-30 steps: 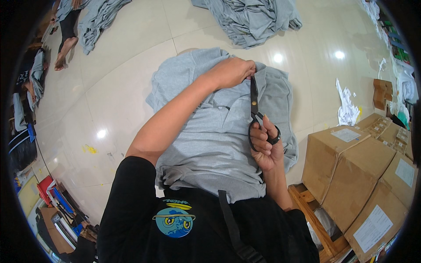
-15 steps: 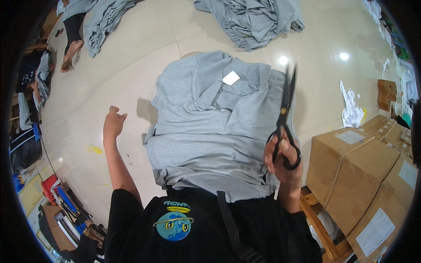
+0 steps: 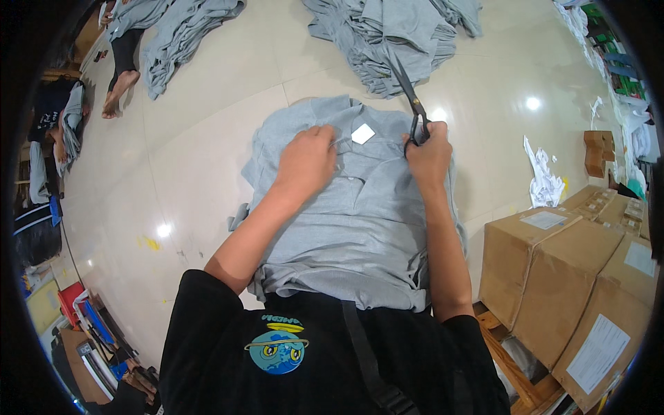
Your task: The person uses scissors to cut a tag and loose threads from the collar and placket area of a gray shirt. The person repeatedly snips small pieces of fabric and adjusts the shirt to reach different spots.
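A grey collared shirt (image 3: 325, 214) lies spread over my lap, its collar away from me and a small white label (image 3: 363, 133) inside the neck. My left hand (image 3: 309, 160) is closed at the left side of the collar, fingers curled on the cloth; the fingertips are partly hidden. Black scissors (image 3: 415, 104) are in my right hand (image 3: 429, 153), which rests by the right side of the collar. Their blades point away from me and up to the left, over the shirt's far edge.
Heaped grey garments (image 3: 394, 41) lie on the tiled floor ahead. Cardboard boxes (image 3: 519, 270) stand at the right on a wooden pallet (image 3: 508, 360), with white scraps (image 3: 544, 176) beyond. Another person's bare foot (image 3: 121, 93) shows at the far left, near more grey cloth (image 3: 187, 41).
My left hand has come in from the floor side onto the shirt's collar. My right hand has moved forward with the scissors, from the shirt's lower right to its collar.
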A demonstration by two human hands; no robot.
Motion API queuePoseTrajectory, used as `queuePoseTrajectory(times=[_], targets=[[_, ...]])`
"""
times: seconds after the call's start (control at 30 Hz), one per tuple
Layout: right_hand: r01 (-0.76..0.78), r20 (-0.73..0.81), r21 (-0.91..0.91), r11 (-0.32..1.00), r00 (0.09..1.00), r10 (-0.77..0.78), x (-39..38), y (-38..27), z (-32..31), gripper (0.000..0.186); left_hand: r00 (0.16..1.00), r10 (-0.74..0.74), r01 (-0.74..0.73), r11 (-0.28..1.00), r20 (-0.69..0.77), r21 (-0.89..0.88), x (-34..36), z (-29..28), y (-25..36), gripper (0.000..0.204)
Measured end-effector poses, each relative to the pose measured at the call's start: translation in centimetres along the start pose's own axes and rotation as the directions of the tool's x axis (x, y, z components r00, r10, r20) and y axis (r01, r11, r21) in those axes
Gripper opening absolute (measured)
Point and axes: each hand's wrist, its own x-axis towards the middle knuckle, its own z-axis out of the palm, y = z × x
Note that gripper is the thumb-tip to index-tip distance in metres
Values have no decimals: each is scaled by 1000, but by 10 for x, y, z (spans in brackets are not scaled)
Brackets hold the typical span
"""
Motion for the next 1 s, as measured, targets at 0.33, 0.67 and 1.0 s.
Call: queuePoseTrajectory(times=[0.33, 0.67, 1.0], targets=[[-148, -15, 638, 755, 979, 204, -7, 5, -25, 34, 828, -517, 247, -10, 216, -969, -15, -23, -28, 29], [-205, 109, 803, 560, 974, 201, -11, 14, -31, 33, 727, -587, 273, -232, 358, -934, -32, -29, -20, 30], [-158, 97, 779, 608, 987, 131, -12, 6, -31, 30, 741, -626, 236, -95, 242, -967, -35, -18, -26, 52]])
